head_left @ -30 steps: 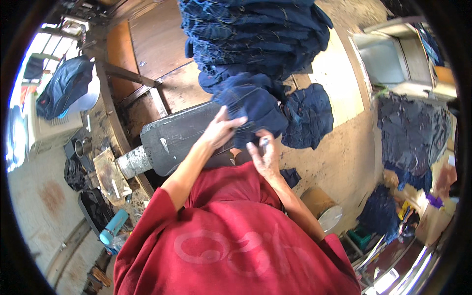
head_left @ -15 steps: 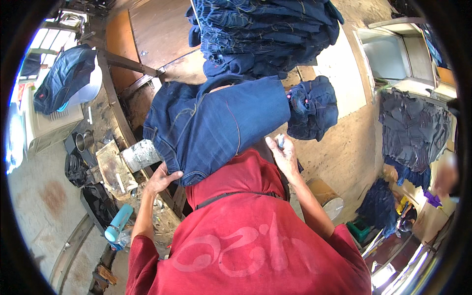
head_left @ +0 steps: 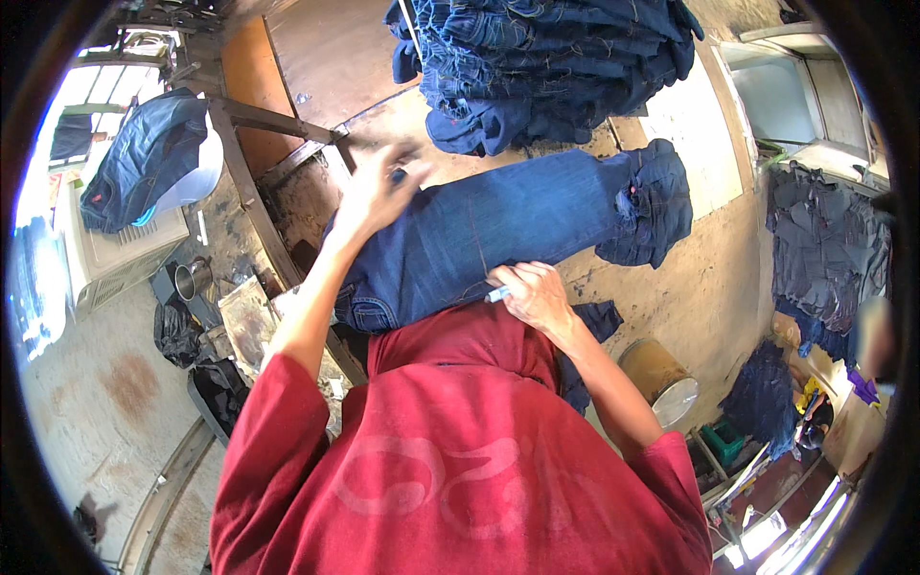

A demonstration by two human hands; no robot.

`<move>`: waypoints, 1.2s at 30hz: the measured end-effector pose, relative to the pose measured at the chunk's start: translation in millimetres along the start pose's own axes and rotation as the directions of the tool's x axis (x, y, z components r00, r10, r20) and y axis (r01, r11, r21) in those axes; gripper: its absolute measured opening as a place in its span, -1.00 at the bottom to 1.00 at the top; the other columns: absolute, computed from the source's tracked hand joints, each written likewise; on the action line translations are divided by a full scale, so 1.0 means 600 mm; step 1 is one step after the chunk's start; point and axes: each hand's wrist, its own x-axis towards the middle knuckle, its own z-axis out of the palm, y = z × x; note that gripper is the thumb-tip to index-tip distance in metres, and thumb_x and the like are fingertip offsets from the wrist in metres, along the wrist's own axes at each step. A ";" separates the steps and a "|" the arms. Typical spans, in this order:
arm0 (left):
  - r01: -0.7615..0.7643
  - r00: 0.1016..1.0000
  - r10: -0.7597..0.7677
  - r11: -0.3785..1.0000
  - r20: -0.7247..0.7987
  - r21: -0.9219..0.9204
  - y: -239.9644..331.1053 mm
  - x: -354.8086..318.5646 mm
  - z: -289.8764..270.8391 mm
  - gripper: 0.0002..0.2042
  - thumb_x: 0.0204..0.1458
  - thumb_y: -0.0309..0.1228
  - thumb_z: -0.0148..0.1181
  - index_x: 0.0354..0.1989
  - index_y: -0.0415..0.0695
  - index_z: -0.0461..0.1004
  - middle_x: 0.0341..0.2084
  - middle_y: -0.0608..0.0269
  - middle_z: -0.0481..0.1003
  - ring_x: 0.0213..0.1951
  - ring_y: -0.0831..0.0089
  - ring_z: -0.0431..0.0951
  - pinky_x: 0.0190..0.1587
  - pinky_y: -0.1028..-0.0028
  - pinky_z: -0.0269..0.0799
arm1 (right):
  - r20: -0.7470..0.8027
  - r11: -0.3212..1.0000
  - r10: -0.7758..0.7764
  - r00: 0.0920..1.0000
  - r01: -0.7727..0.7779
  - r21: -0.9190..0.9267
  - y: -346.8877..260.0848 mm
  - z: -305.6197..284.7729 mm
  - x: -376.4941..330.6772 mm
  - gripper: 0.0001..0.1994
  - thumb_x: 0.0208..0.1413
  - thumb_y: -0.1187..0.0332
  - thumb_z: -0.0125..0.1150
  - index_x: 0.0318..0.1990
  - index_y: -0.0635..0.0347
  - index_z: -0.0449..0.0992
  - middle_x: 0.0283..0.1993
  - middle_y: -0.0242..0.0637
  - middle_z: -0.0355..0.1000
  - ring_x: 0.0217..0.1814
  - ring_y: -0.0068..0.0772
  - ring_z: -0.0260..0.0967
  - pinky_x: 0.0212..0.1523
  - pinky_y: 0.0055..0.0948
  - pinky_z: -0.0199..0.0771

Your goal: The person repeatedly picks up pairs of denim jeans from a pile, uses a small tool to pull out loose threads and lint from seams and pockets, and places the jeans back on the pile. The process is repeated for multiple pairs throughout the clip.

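A pair of dark blue jeans point(head_left: 517, 216) lies across the work surface and over my lap, its far-right end bunched up. A loose thread shows on the denim. My left hand point(head_left: 383, 192) is over the upper left part of the jeans, fingers apart and somewhat blurred; I see nothing held in it. Low on the leg, my right hand point(head_left: 537, 299) is closed around a small pale blue-and-white object point(head_left: 496, 294), whose kind I cannot make out. That hand's fingers rest at the near edge of the denim.
A tall pile of jeans point(head_left: 565, 67) stands beyond. More jeans point(head_left: 144, 158) hang at the left near a metal mug point(head_left: 194, 278). A round tin point(head_left: 656, 379) is low right. Dark garments point(head_left: 824, 249) are stacked at the far right.
My left hand has let go of the jeans' near-left waist edge and moved up and right. My right hand has moved left onto the denim with its small pale object.
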 end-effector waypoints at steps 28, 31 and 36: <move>-0.119 0.991 0.106 0.975 0.080 0.190 -0.077 0.154 0.136 -0.29 0.29 0.27 0.25 -0.62 -0.21 0.62 -0.69 -0.12 0.54 -0.54 -0.04 0.66 -0.39 0.11 0.56 | -0.375 0.944 0.306 0.875 -0.330 0.000 -0.095 0.043 0.210 -0.79 0.22 0.45 0.46 -0.01 0.09 0.71 -0.27 -0.30 0.73 -0.49 -0.31 0.63 -0.41 -0.37 0.62; -0.004 0.987 -0.014 0.994 0.163 0.105 -0.067 0.148 0.138 -0.23 0.26 0.33 0.24 -0.61 -0.26 0.63 -0.67 -0.17 0.56 -0.52 -0.04 0.69 -0.37 0.14 0.58 | -0.349 0.935 0.331 0.877 -0.355 -0.005 -0.105 0.025 0.194 -0.79 0.22 0.47 0.47 -0.01 0.10 0.71 -0.28 -0.31 0.73 -0.49 -0.31 0.64 -0.40 -0.37 0.63; -0.100 0.977 0.058 0.974 0.205 0.202 -0.100 0.174 0.158 -0.34 0.37 0.21 0.17 -0.36 -0.29 0.61 -0.60 -0.19 0.60 -0.50 -0.13 0.68 -0.37 0.06 0.59 | -0.274 0.933 0.343 0.898 -0.360 -0.011 -0.113 0.028 0.180 -0.78 0.16 0.57 0.45 -0.04 0.20 0.73 -0.23 -0.22 0.74 -0.39 -0.24 0.71 -0.34 -0.35 0.67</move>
